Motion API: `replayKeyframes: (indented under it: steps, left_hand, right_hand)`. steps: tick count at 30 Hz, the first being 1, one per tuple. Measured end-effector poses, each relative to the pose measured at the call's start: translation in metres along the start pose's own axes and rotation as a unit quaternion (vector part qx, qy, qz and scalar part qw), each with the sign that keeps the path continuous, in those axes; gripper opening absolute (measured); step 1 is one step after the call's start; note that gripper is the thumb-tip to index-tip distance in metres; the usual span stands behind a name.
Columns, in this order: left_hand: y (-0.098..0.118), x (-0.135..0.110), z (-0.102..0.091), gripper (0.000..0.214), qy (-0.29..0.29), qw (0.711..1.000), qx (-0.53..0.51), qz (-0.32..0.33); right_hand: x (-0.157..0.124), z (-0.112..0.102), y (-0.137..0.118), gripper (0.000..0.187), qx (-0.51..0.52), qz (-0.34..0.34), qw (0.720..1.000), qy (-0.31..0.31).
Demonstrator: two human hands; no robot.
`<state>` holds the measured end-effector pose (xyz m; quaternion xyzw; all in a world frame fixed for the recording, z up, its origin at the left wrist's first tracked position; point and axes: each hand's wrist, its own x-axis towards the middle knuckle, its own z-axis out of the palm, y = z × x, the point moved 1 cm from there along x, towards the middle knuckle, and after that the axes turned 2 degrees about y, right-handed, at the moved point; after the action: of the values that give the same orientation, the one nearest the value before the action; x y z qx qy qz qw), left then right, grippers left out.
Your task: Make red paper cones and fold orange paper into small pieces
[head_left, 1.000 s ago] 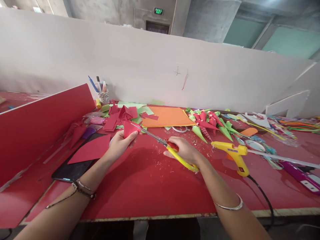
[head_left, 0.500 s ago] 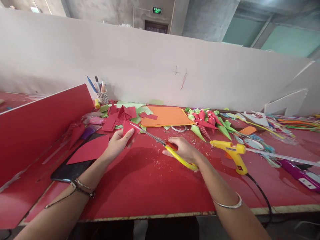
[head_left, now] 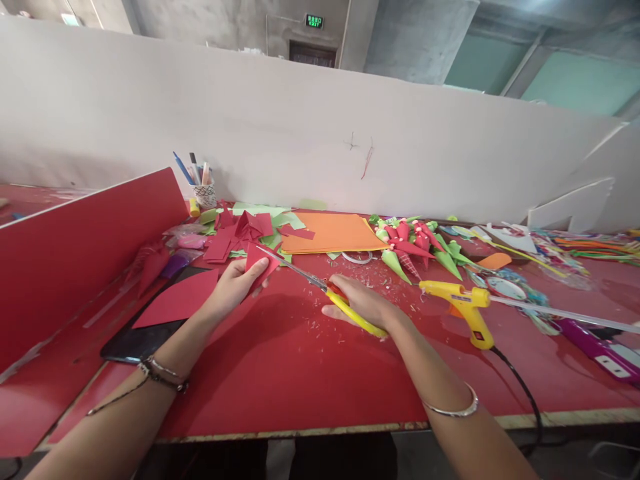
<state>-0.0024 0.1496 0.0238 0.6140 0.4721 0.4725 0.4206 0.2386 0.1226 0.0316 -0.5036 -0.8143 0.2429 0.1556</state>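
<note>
My left hand is closed on a small piece of red paper, thumb on top. In my right hand are scissors with yellow and red handles. Their blades point left and reach the upper part of the red paper; whether they are parted I cannot make out. By my left forearm, a curved red paper cutout lies on a black phone-like slab. Red paper scraps are heaped just beyond my left hand.
Orange sheets lie behind the scissors. Red and green paper cones are piled to their right. A yellow glue gun with a black cord rests near a purple power strip. A pen cup stands at the back; a red panel rises at left.
My right hand and the scissors have shifted slightly left, with the blades a little further over the red paper. My left hand stays almost in place.
</note>
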Motion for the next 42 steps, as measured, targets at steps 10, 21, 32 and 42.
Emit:
replayKeyframes:
  steps: [10,21,32,42]
  left_hand:
    - [0.004,0.000,0.000,0.043,-0.010,1.000,-0.014,-0.014]
    - [0.000,0.002,-0.002,0.048,-0.037,0.998,-0.034,-0.023]
    - [-0.001,0.001,-0.002,0.051,-0.073,0.996,0.043,-0.036]
    - [-0.011,0.004,-0.006,0.052,-0.082,0.996,0.026,-0.035]
  right_hand:
    - [0.004,0.001,0.001,0.031,0.018,-0.005,0.999,0.028]
    - [0.000,-0.001,0.003,0.029,0.010,0.001,1.000,0.012]
    - [0.002,0.000,0.003,0.033,-0.010,0.010,1.000,0.007]
    - [0.001,-0.002,0.003,0.031,-0.004,0.022,1.000,-0.002]
